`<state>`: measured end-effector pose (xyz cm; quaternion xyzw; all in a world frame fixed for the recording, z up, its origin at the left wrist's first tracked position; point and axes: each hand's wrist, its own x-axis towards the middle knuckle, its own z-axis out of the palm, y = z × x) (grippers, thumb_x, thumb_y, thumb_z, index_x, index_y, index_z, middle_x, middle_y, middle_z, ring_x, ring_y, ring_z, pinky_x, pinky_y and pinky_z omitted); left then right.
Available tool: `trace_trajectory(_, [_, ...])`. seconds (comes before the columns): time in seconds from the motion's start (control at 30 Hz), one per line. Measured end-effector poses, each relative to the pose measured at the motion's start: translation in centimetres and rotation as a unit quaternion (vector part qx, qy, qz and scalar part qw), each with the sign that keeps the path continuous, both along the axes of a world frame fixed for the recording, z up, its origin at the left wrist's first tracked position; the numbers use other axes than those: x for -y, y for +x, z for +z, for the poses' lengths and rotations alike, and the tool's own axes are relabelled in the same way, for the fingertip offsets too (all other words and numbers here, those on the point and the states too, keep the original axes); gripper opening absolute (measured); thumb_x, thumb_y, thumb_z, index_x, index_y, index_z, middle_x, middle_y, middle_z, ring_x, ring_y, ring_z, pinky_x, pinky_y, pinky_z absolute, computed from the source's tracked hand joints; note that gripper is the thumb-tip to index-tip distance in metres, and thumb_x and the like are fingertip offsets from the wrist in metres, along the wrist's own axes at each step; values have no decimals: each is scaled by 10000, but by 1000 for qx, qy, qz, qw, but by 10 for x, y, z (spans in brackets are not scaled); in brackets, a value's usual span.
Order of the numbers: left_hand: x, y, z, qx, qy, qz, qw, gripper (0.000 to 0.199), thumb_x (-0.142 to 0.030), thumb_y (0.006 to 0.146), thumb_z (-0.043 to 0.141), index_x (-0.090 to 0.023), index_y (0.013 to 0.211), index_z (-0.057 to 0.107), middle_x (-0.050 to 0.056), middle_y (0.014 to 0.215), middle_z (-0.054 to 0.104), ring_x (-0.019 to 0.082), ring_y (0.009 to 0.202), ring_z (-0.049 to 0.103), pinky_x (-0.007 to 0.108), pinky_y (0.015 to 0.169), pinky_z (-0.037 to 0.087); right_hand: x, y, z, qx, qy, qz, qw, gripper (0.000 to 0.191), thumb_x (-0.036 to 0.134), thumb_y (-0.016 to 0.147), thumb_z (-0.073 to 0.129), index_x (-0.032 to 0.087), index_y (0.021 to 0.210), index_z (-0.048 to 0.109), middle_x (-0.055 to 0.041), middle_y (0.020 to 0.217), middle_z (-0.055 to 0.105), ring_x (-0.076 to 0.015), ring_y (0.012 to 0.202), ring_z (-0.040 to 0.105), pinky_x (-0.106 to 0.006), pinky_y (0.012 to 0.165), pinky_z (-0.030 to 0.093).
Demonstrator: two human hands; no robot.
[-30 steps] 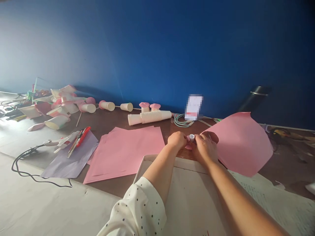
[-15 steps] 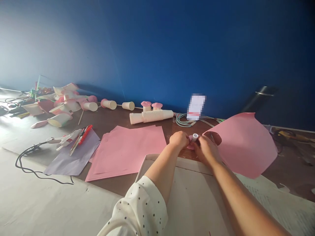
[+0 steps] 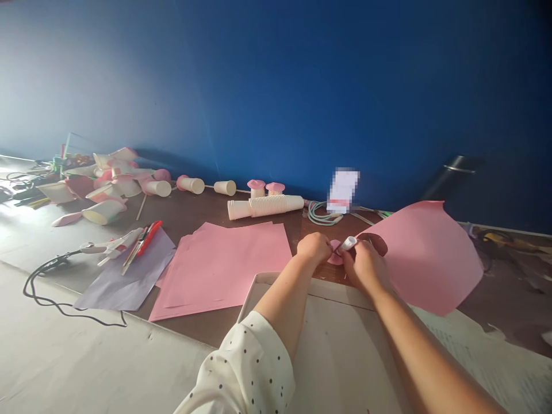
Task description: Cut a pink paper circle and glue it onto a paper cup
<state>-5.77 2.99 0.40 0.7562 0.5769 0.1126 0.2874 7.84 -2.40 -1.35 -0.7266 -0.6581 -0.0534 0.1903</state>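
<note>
My left hand is closed at the left edge of a small pink paper piece, its fingertips pinching it. Close by on the right, my right hand grips a small white cylinder, which leans to the right over the pink piece. A large pink sheet with a dark round hole lies to the right of my right hand. Left of my forearm is a stack of pink sheets.
Behind lie nested paper cups, two pink-topped cups, a cable and a blurred white item. A red cutter and glue gun rest on purple paper. Piled cups stand farther left.
The white cylinder has tilted and moved to the right with my right hand, showing more of the pink piece. My left hand has barely moved.
</note>
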Motion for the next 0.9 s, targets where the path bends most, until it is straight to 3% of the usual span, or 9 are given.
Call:
trace_trajectory(0.17, [-2, 0, -2, 14, -3, 5, 1000, 239, -409, 778, 588, -259, 884, 741, 51, 954, 725, 211, 904, 655, 271, 771, 493, -3, 9, -3, -25, -2, 3, 1000, 213, 337, 870, 525, 165, 973, 597, -100, 1024, 641, -239, 936, 594, -294, 662, 354])
trace_trajectory(0.43, [0, 0, 0, 10, -3, 6, 1000, 203, -315, 767, 588, -265, 886, 745, 42, 974, 723, 209, 910, 651, 270, 762, 491, 5, 3, 9, 54, -53, 41, 996, 137, 243, 852, 513, 178, 941, 595, -91, 1056, 639, -243, 1027, 574, -307, 706, 347])
trace_trajectory(0.9, [1, -1, 0, 14, -1, -4, 1000, 223, -261, 754, 574, -239, 899, 742, 55, 983, 722, 212, 907, 650, 273, 756, 493, 13, -7, 22, 107, -63, 23, 992, 69, 231, 840, 506, 200, 837, 567, -72, 951, 656, -247, 937, 593, -323, 664, 317])
